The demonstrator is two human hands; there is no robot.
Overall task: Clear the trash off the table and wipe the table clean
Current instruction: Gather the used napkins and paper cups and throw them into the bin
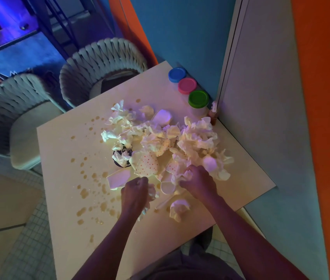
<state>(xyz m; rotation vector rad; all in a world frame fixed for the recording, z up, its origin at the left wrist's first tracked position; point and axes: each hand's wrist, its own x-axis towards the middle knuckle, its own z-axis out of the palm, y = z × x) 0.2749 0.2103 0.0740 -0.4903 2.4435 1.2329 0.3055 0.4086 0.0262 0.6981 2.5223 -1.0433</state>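
A heap of crumpled white napkins [196, 136], dotted paper cups [148, 164] and plain paper cups [168, 187] covers the middle of the pale square table [63, 150]. My left hand [134, 194] grips a crumpled napkin [152, 194] at the heap's near edge. My right hand [198, 182] grips another crumpled napkin [182, 176] just to the right. A loose napkin ball [178, 208] and a white straw [164, 203] lie between my forearms. Brown liquid drops [83, 193] spot the table's left part.
Three jars with blue [177, 74], pink [187, 85] and green [198, 99] lids and a small sauce bottle [213, 114] stand along the far right edge by the wall. Two woven chairs [101, 65] [12, 110] stand at the far left side.
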